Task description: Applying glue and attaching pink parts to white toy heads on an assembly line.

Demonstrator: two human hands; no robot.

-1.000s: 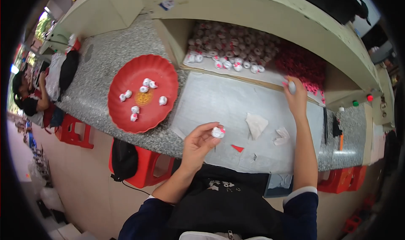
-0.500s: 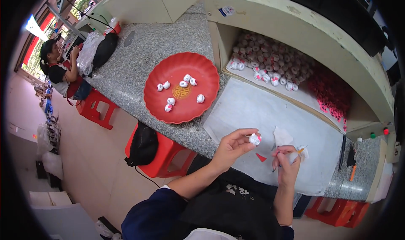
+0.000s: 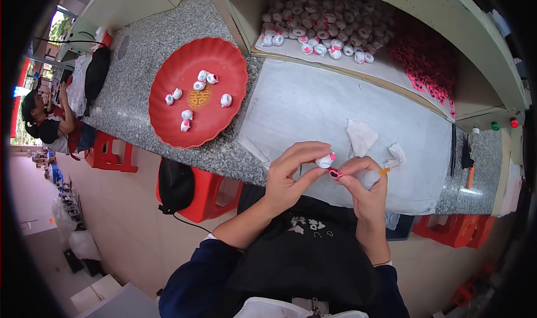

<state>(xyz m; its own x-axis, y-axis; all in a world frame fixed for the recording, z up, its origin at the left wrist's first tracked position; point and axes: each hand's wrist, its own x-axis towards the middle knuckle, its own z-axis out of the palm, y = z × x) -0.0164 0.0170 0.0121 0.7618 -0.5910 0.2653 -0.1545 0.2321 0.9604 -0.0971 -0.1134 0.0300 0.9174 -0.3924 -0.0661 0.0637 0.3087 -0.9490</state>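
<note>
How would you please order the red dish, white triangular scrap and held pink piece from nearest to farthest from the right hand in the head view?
1. Pink piece: held in the right hand.
2. White triangular scrap: just beyond the hand.
3. Red dish: farther off, to the left.

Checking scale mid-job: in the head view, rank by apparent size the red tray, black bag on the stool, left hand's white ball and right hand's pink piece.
1. Red tray
2. Black bag
3. White ball, partly covered
4. Pink piece, partly covered
</note>
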